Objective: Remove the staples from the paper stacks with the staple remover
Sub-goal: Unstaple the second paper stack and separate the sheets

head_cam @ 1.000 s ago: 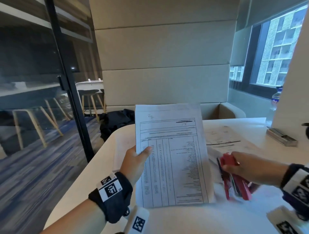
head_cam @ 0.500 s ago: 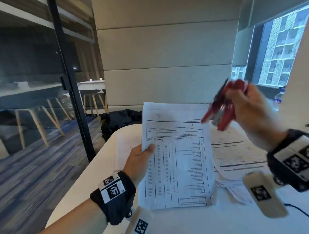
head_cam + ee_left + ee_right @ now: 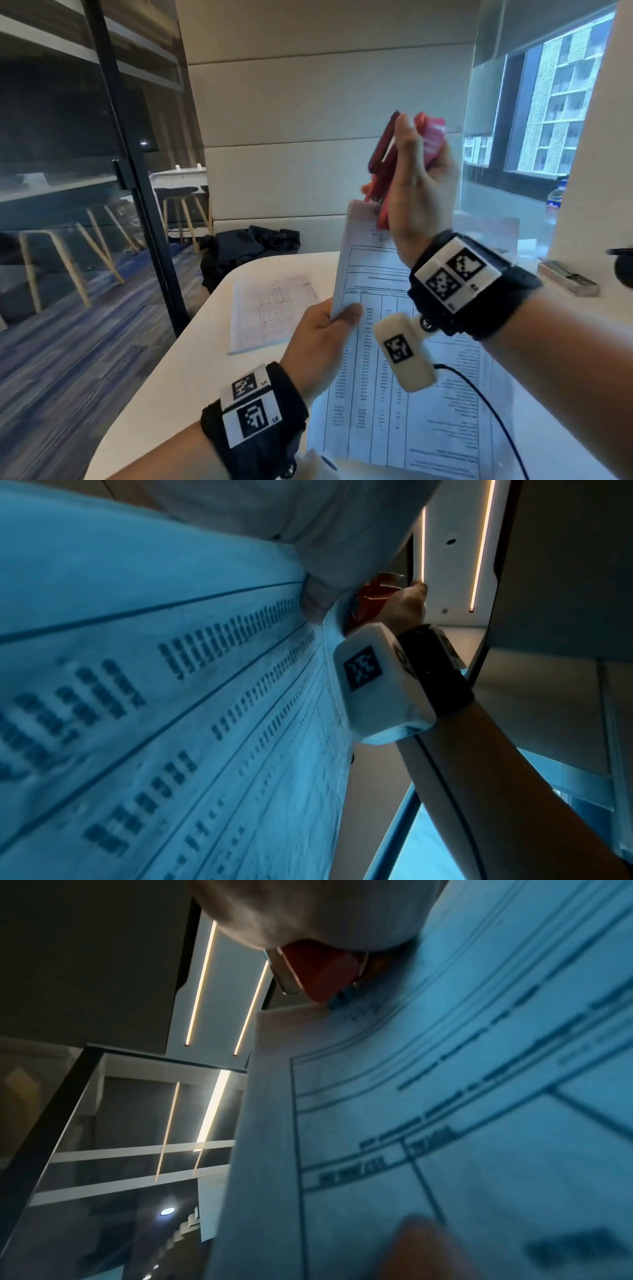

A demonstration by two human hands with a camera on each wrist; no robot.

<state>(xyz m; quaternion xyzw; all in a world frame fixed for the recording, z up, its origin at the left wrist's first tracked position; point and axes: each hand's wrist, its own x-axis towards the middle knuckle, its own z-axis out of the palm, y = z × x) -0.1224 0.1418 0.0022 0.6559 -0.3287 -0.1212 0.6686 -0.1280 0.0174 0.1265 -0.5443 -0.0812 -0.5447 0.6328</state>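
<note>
One staple remover (image 3: pixel 404 164), gripped in my right hand (image 3: pixel 416 192); one paper stack (image 3: pixel 373 342), pinched by my left hand (image 3: pixel 318 342); one loose sheet (image 3: pixel 270 311) on the desk (image 3: pixel 171 377).

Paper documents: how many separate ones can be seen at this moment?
2. One printed paper stack is gripped upright by the left hand; one faint pinkish sheet lies flat on the white table. The right arm may hide more.

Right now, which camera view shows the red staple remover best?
The head view: the red staple remover shows almost whole in the right hand, its tip at the top edge of the paper stack. The right wrist view shows only its tip, close and blurred. The left wrist view shows a small, half-hidden part.
</note>
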